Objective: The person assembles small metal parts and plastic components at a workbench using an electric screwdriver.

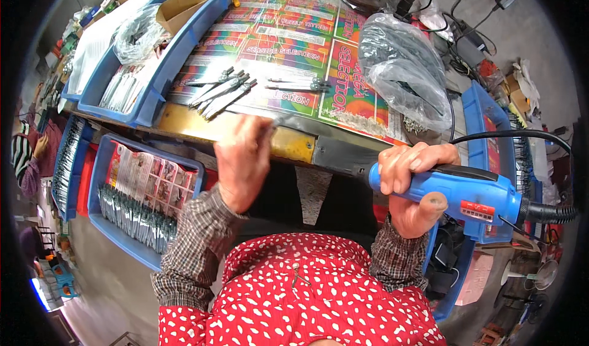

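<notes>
Open across the far part of the printed sheet (pixel 261 27), beyond 2 small groups of slim metal pieces (pixel 224 94). Walled off leftward by a blue tray (pixel 184 45), rightward by a bulging plastic bag (pixel 402 63). Passable over the bench edge (pixel 291 144) between left hand (pixel 242 155) and blue power tool (pixel 460 189). Obstructed past the tool by a black cable (pixel 521 134).

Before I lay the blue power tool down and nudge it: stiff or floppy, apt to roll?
The blue power tool should stay stiff; its shell looks like hard plastic in the right hand. It may roll, since the body looks rounded. The black ribbed cord sleeve at its back end could limit that, or tug it round.
</notes>
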A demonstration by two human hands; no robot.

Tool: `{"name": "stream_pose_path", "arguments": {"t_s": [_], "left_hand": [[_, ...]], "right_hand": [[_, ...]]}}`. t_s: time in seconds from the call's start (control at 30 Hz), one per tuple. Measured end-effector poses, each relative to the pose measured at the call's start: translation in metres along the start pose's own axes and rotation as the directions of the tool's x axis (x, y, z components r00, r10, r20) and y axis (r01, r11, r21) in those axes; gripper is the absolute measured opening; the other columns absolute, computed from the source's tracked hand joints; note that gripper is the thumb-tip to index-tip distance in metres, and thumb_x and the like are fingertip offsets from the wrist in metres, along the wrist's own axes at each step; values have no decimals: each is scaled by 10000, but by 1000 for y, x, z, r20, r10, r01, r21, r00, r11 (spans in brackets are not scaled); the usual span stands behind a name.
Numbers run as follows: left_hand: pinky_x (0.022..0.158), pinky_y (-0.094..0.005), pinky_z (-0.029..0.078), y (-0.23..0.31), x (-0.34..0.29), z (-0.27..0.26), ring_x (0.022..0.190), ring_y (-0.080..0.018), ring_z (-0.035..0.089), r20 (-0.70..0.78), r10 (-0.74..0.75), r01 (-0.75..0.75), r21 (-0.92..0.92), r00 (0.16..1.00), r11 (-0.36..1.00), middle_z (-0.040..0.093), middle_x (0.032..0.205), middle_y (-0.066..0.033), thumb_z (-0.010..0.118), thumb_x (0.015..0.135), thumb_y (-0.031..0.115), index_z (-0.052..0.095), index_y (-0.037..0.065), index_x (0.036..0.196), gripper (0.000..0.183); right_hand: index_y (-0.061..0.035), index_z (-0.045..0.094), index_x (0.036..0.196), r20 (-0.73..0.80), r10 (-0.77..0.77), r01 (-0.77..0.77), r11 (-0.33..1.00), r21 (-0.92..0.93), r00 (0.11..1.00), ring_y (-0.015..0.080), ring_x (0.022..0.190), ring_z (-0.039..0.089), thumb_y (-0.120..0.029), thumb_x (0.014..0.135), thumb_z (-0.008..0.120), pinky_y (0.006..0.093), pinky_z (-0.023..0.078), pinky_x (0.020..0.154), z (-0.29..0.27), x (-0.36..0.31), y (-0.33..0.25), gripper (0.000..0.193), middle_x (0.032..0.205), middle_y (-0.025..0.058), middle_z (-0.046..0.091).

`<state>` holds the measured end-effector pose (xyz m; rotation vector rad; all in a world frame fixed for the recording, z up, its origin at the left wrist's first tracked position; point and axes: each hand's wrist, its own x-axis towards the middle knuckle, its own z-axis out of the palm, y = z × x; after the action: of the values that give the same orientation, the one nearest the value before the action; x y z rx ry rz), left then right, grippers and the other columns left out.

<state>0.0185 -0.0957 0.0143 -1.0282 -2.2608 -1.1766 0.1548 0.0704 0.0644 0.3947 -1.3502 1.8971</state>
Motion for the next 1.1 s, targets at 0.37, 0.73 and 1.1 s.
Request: {"name": "stream_pose_path", "arguments": {"t_s": [0.37, 0.73, 1.1], "left_hand": [[683, -370, 434, -72, 36, -3, 770, -272, 545, -39, 186, -150, 441, 982, 885, 570, 800, -74, 576, 740, 65, 618, 87, 870, 138], [684, -360, 433, -44, 44, 23, 789, -257, 557, -38, 238, -210, 349, 971, 913, 576, 839, -75, 583, 674, 51, 624, 91, 862, 196], [677, -358, 458, -20, 63, 66, 785, -262, 558, 236, 292, -351, 267, 927, 898, 571, 794, -70, 589, 720, 86, 615, 82, 853, 136]], "right_hand": [[-25, 455, 872, -90, 7, -12, 998, -60, 996, 162, 497, 466, -237, 668, 749, 289, 394, 467, -1, 1, 1, 416, 587, 56, 484], [-24, 435, 884, -84, -3, -3, 998, -69, 996, 158, 511, 458, -257, 687, 735, 290, 388, 466, -8, 8, 2, 428, 601, 58, 465], [-22, 434, 884, -107, -37, 26, 994, -107, 994, 166, 545, 467, -248, 701, 716, 295, 405, 511, -16, 7, 1, 405, 618, 67, 476]]}}
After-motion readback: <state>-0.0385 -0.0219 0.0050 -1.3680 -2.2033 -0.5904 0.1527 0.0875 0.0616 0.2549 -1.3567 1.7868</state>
